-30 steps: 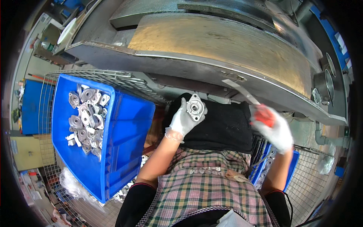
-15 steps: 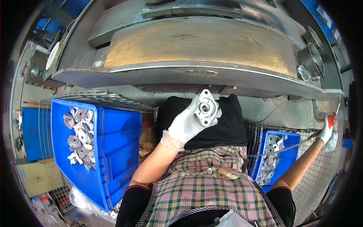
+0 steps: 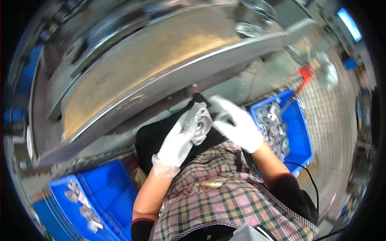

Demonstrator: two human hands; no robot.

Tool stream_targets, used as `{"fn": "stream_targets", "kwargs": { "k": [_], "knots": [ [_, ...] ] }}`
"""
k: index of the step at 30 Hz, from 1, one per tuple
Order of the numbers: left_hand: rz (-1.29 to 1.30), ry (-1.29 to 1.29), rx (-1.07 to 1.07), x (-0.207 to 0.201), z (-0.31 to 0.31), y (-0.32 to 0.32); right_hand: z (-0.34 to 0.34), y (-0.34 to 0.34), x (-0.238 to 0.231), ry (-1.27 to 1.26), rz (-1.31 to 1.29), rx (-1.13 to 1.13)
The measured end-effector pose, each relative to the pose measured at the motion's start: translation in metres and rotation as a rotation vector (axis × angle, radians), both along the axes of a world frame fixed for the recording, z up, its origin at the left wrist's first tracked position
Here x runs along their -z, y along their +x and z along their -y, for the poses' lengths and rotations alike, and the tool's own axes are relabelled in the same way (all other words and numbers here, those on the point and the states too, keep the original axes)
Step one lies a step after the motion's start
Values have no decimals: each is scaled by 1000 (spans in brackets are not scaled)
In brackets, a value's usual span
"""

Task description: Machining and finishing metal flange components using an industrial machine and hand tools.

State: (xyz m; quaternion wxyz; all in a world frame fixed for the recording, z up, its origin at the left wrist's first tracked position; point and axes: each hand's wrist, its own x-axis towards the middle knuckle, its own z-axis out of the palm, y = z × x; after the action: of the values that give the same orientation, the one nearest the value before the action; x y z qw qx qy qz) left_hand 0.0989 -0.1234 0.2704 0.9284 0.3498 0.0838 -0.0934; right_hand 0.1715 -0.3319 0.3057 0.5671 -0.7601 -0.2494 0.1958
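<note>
My left hand (image 3: 177, 138), in a white glove, grips a silvery cast-metal flange housing (image 3: 204, 125) above my lap. The housing has a round bore and ears with bolt holes. Its face is tilted toward the right. Close by on the right is my gloved right hand (image 3: 239, 126), slightly blurred. Its thumb and fingers are apart, with nothing visible between them. A gap shows between that hand and the housing. Farther right hangs a red air blow gun (image 3: 305, 75), out of both hands.
A blue bin (image 3: 303, 132) with many similar castings (image 3: 273, 128) stands to my right. Another blue bin (image 3: 108, 184) with castings (image 3: 80, 205) is at lower left. The metal workbench edge (image 3: 161, 82) runs across in front. A dark cable (image 3: 313, 180) curves at lower right.
My right hand has let go of the red air blow gun and come in beside the housing. My left hand still holds the housing, now tilted. The view has swung right.
</note>
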Motion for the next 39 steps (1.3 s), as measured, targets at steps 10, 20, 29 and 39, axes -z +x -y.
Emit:
{"fn": "stream_targets", "kwargs": {
  "k": [10, 20, 29, 39],
  "knots": [
    [-42, 453, 162, 11, 5, 4, 130, 1, 15, -683, 353, 246],
    [165, 824, 340, -64, -62, 31, 140, 43, -1, -905, 471, 428],
    [384, 1900, 469, -202, -152, -24, -71, 101, -72, -350, 751, -69],
    [-398, 1680, -112, -233, -258, -212, -327, 154, -93, -197, 938, -413]
  ]
}}
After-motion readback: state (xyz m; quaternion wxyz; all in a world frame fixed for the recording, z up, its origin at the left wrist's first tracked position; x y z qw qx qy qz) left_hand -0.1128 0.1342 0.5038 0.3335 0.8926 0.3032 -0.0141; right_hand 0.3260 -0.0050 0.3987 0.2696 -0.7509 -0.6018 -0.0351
